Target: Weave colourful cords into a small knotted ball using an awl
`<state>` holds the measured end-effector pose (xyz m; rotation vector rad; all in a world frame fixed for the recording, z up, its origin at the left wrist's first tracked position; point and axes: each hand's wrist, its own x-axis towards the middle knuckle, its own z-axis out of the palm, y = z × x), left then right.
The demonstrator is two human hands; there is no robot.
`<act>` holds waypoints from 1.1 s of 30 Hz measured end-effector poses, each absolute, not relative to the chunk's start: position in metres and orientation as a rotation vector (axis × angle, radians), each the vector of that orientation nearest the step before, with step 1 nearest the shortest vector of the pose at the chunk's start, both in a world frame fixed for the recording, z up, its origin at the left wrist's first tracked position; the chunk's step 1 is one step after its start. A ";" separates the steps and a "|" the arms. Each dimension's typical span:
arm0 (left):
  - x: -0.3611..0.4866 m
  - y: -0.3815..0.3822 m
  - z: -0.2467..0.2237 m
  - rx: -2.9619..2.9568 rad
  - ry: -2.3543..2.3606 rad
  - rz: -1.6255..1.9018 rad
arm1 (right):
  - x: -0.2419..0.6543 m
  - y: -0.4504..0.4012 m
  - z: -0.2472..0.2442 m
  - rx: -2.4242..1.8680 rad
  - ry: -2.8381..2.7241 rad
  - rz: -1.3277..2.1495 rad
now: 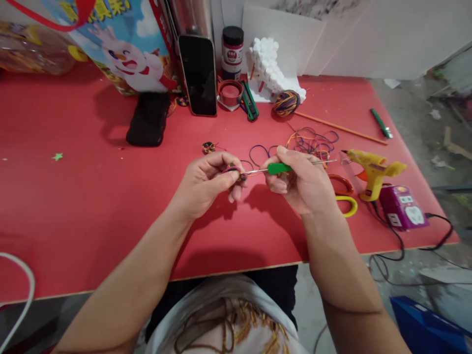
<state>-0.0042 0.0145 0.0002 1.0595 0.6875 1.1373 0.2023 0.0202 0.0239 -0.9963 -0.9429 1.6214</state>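
Observation:
My left hand [210, 183] pinches a small dark multicoloured crochet piece [234, 170] between thumb and fingers. In my right hand [299, 181] is a crochet hook [279, 168] with a green grip, held near level. Its thin metal tip points left and meets the crochet piece; whether it passes through a stitch cannot be made out. Loose multicoloured yarn [311, 142] lies in loops just behind the right hand. A yarn ball [286, 103] sits farther back. Another small crochet piece [208, 147] rests on the red table beyond my left hand.
On the red table [92, 196], a yellow glue gun [376, 172], scissors [346, 205] and a purple power box [403, 207] stand right of my hand. Behind are an upright phone [198, 73], black case [147, 119], green cutter [250, 101], jar [232, 53] and wooden stick [342, 129].

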 end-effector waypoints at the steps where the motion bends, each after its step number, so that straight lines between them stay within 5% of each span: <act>1: -0.003 0.014 0.000 1.055 0.665 1.145 | 0.202 0.021 0.023 -0.971 -0.929 1.655; 33: -0.003 0.012 0.000 1.025 0.756 1.241 | 0.200 0.013 0.029 -0.968 -1.032 1.566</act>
